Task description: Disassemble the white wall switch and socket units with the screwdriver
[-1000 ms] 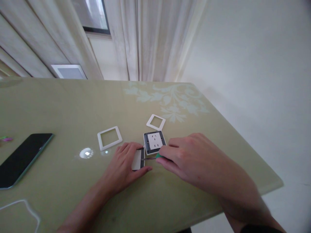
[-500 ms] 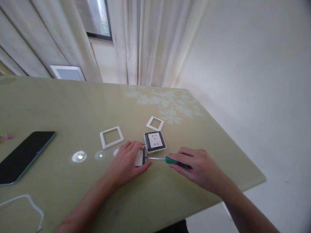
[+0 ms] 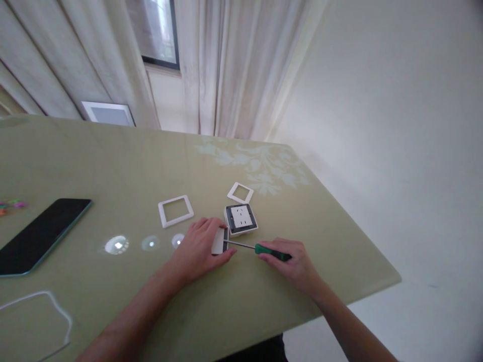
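Note:
My left hand (image 3: pixel 198 249) grips a white wall-socket unit (image 3: pixel 219 241), holding it down on the green table (image 3: pixel 124 166). In my right hand (image 3: pixel 292 261) is a green-handled screwdriver (image 3: pixel 260 248); its metal tip touches the right edge of that unit. Just beyond lies a second socket (image 3: pixel 240 219), white face up in a dark frame. Two white square frames rest nearby, a larger one (image 3: pixel 175 210) to the left and a smaller one (image 3: pixel 240 192) farther back.
A black phone (image 3: pixel 39 234) lies at the left, with small coloured bits (image 3: pixel 11 205) beside it. A thin white outline (image 3: pixel 33 314) marks the near-left corner. The table's right edge drops off to a pale floor. Curtains hang behind.
My right hand has pulled back to the right along the screwdriver, so the shaft and green handle now show. The left hand keeps hold of the socket unit.

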Available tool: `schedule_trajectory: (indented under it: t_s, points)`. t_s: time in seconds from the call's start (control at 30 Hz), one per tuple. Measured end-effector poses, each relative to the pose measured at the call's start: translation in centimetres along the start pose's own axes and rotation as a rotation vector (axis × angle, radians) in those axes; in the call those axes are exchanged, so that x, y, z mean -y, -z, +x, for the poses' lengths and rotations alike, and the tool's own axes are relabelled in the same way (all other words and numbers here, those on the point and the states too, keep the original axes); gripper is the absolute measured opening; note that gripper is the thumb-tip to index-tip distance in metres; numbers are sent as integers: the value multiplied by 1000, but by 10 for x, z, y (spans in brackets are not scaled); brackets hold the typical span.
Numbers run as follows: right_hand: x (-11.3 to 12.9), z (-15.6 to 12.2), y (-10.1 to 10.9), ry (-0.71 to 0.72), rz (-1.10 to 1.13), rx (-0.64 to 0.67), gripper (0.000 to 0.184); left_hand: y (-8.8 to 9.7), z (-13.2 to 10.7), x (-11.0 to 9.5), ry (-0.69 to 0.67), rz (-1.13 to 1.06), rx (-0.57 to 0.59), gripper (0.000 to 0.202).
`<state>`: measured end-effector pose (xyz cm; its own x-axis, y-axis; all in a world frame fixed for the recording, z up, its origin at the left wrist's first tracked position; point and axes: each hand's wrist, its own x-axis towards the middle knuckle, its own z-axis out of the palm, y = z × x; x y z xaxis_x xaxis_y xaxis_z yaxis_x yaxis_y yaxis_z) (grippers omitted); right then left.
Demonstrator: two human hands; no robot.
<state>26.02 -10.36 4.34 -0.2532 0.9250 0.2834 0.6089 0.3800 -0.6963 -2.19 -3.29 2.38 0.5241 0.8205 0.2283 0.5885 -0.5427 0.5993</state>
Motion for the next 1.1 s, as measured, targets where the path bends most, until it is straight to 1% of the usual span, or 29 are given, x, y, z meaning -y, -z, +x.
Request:
schedule_trajectory:
  t_s: [0.07, 0.13, 0.27, 0.33, 0.4, 0.43, 0.5, 0.57, 0.63, 0.7, 0.73, 0.77, 0.8, 0.83, 0.9, 0.93, 0.97, 1.03, 1.1]
  points:
    - [1, 2, -8, -4, 15, 8, 30, -4, -2, -6, -19, -1, 4, 35]
    - [2, 4, -11, -6, 30, 15, 32, -7, -4, -11, -28, 3, 5, 34]
    - [-1, 3, -6, -38, 45, -2, 28, -4, -6, -9, -41, -54, 15, 34]
    - [-5, -1, -4, -58, 50, -23, 27, -1, -4, -5, -47, -113, -8, 27]
    - [-7, -6, -4, -74, 59, -47, 27, 2, -1, -2, -43, -193, -55, 21]
    - [-9, -9, -5, -79, 63, -59, 27, 4, 0, 0, -36, -234, -89, 21]
    - [-11, -13, -8, -86, 74, -75, 26, 8, 3, 3, 14, -294, -157, 28]
    - [-12, -15, -11, -95, 83, -84, 25, 13, 5, 7, 116, -328, -213, 34]
    - [-13, -15, -11, -105, 90, -92, 24, 19, 7, 13, 234, -410, -273, 38]
    - [-15, -15, -11, -115, 93, -98, 23, 26, 10, 22, 319, -545, -335, 45]
    - [-15, -15, -11, -118, 94, -98, 24, 30, 10, 28, 341, -595, -358, 49]
    - [-16, -15, -11, -121, 94, -98, 24, 34, 11, 35, 348, -600, -379, 52]
    - [-16, -15, -12, -122, 94, -96, 24, 39, 11, 42, 345, -555, -399, 53]
    - [-16, -16, -12, -122, 95, -92, 24, 43, 10, 51, 336, -458, -410, 50]
    - [-16, -16, -13, -119, 94, -85, 24, 53, 8, 67, 317, -155, -404, 44]
    - [-16, -16, -13, -115, 95, -81, 25, 58, 6, 75, 336, 49, -366, 44]
    - [-16, -16, -14, -110, 95, -78, 25, 62, 4, 83, 366, 243, -290, 46]
    - [-16, -16, -14, -99, 95, -71, 26, 70, 0, 95, 431, 394, -218, 47]
    - [-16, -17, -13, -86, 95, -69, 26, 76, -3, 104, 493, 461, -157, 44]
